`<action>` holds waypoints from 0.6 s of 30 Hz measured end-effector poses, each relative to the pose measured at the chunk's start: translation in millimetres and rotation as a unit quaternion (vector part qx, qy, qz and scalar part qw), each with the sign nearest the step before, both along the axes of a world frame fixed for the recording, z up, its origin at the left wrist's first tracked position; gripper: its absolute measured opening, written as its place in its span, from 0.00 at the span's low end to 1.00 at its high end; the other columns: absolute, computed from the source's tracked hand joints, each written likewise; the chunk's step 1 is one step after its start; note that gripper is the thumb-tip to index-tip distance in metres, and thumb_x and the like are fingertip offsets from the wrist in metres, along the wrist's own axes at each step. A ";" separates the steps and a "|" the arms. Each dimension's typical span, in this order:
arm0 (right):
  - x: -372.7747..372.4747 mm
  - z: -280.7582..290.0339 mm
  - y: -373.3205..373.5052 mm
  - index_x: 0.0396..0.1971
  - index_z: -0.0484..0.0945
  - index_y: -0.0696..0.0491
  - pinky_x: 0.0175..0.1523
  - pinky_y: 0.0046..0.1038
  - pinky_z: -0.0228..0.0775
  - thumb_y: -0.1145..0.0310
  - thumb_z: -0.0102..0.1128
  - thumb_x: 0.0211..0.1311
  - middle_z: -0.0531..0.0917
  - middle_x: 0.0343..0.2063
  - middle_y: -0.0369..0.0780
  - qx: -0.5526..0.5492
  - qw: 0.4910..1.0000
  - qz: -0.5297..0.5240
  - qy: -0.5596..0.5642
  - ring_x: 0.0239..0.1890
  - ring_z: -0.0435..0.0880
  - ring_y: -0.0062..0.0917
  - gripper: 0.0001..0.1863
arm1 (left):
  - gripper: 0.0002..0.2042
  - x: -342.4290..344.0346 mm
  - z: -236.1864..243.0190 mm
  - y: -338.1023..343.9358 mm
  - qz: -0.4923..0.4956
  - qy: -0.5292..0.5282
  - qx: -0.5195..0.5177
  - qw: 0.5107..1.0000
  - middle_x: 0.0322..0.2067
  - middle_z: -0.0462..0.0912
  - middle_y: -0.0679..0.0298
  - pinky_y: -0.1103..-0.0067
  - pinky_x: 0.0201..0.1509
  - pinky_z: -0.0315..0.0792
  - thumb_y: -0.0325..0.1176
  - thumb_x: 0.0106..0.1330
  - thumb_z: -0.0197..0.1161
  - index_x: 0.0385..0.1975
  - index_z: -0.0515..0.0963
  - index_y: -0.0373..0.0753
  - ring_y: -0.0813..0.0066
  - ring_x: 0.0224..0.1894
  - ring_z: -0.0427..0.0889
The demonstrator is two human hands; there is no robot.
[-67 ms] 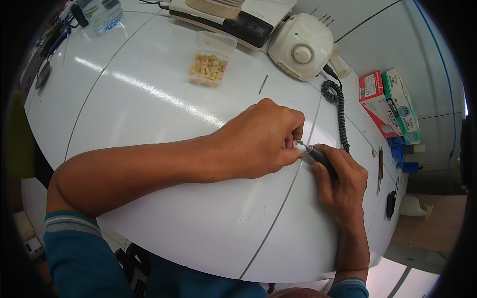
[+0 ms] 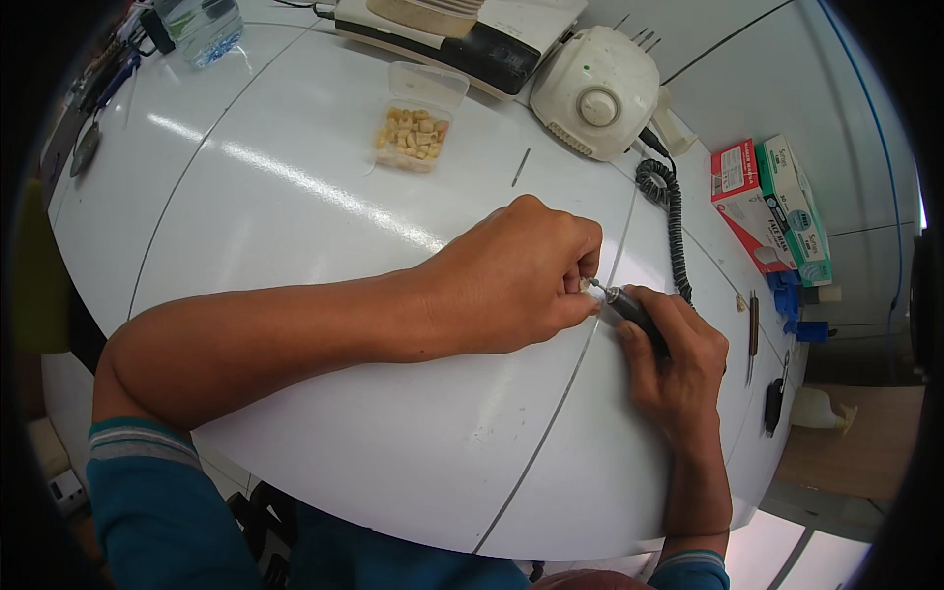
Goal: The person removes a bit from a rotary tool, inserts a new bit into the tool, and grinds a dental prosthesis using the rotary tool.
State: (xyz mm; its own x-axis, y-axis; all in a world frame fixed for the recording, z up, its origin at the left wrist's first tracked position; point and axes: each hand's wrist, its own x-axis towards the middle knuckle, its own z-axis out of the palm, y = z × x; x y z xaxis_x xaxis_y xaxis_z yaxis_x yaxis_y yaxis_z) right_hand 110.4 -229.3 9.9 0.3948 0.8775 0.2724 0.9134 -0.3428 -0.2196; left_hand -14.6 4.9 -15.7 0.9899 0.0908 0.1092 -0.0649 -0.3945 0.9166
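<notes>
My left hand is closed, its thumb and fingers pinching a small cream tooth-like piece, mostly covered by the fingertips. From the right, my right hand grips a dark rotary handpiece like a pen. Its thin metal bit points left and meets the piece or stops just short of it; I cannot tell which. A black coiled cord runs behind my right hand up to a cream motor control unit with a round knob.
Farther back, a clear plastic box stands with its lid raised and many cream pieces inside. A thin metal rod lies on the white table. Two cartons, slim tools and blue parts sit at the right.
</notes>
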 end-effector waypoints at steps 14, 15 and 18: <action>-0.1 0.4 0.7 0.49 0.90 0.51 0.28 0.33 0.70 0.68 0.78 0.65 0.80 0.24 0.37 0.005 1.000 0.005 0.000 0.21 0.79 0.29 0.13 | 0.13 0.0 1.8 0.0 -0.003 0.012 0.004 1.000 0.30 0.91 0.52 0.76 0.41 0.87 0.31 0.72 0.77 0.42 0.85 0.25 0.71 0.34 0.92; -0.2 0.5 0.5 0.49 0.90 0.51 0.28 0.33 0.70 0.68 0.78 0.65 0.80 0.24 0.37 0.005 1.000 0.004 0.001 0.21 0.79 0.29 0.13 | 0.13 0.1 1.8 0.0 -0.003 0.013 0.004 1.000 0.30 0.91 0.52 0.76 0.41 0.87 0.31 0.72 0.77 0.42 0.85 0.25 0.71 0.34 0.92; -0.3 0.9 -0.1 0.49 0.90 0.51 0.28 0.33 0.70 0.68 0.78 0.65 0.80 0.24 0.37 -0.003 1.000 0.000 -0.002 0.21 0.80 0.29 0.13 | 0.13 0.3 1.8 -0.1 -0.004 0.014 0.001 1.000 0.30 0.91 0.52 0.76 0.41 0.87 0.31 0.72 0.77 0.42 0.85 0.25 0.71 0.33 0.92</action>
State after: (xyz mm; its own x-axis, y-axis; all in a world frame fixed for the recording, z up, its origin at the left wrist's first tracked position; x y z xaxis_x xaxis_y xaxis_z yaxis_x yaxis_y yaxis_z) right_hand 110.1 -229.4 10.8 0.3928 0.8792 0.2697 0.9147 -0.3432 -0.2136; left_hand -14.2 4.9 -13.9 0.9931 0.0836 0.0819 -0.0424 -0.3953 0.9176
